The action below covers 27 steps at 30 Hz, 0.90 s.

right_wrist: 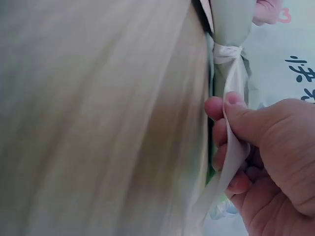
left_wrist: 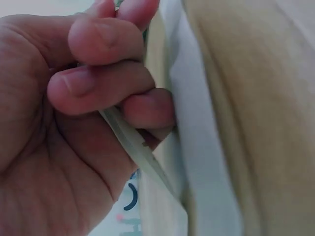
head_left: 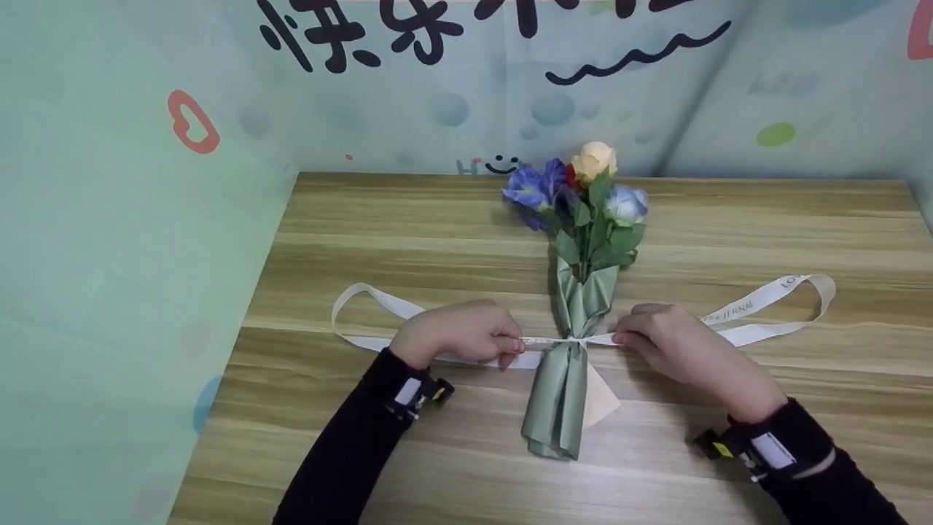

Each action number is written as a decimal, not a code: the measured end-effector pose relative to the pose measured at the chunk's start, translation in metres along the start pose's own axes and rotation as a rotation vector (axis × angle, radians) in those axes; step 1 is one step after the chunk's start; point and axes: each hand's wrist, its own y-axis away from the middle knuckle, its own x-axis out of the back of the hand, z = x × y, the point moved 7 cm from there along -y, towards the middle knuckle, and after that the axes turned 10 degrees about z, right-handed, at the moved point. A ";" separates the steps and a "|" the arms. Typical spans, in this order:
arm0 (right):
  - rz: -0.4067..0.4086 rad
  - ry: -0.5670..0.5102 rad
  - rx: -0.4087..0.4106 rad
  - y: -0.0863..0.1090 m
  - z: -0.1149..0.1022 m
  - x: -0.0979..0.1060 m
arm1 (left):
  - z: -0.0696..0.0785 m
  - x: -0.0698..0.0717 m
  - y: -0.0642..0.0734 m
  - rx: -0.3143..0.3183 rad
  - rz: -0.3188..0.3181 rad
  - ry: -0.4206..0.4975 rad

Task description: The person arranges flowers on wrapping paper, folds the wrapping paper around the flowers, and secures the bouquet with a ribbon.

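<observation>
A bouquet wrapped in sage-green paper [head_left: 560, 408] lies on the table, its purple [head_left: 536, 188], peach [head_left: 594, 160] and pale blue [head_left: 625, 204] flowers toward the back. White printed ribbon [head_left: 751, 306] crosses the wrap's waist, cinched tight around it. My left hand [head_left: 474, 332] grips one end of the ribbon just left of the bouquet, fingers curled over it in the left wrist view. On the other side my right hand [head_left: 667, 339] pinches the opposite end between thumb and forefinger [right_wrist: 215, 108]. Both stretches between hands and waist run straight.
Loose ribbon tails loop out on the wooden table [head_left: 408, 240] to the left and right. A pale peach card [head_left: 599, 399] sticks out from under the wrap's right side. A printed light-green backdrop [head_left: 452, 102] stands behind the table and along its left side.
</observation>
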 end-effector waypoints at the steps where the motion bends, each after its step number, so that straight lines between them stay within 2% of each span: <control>1: 0.001 0.007 -0.009 -0.001 0.000 0.001 | 0.000 0.002 0.000 -0.007 0.011 -0.001; 9: 0.064 0.012 -0.031 -0.004 0.007 0.009 | 0.008 0.030 0.011 -0.030 0.126 0.136; 12: 0.087 0.011 -0.055 -0.006 0.010 0.018 | 0.015 0.044 0.017 -0.027 0.154 0.121; 15: 0.093 0.007 -0.121 -0.009 0.016 0.027 | 0.021 0.060 0.025 -0.008 0.184 0.088; 20: 0.010 0.001 -0.197 -0.011 0.022 0.038 | 0.025 0.083 0.033 0.005 0.269 0.074; 23: -0.044 -0.022 -0.211 -0.016 0.020 0.043 | 0.032 0.095 0.034 -0.028 0.364 0.164; 27: -0.087 -0.064 -0.229 -0.025 0.012 0.051 | 0.047 0.104 0.027 -0.153 0.483 0.401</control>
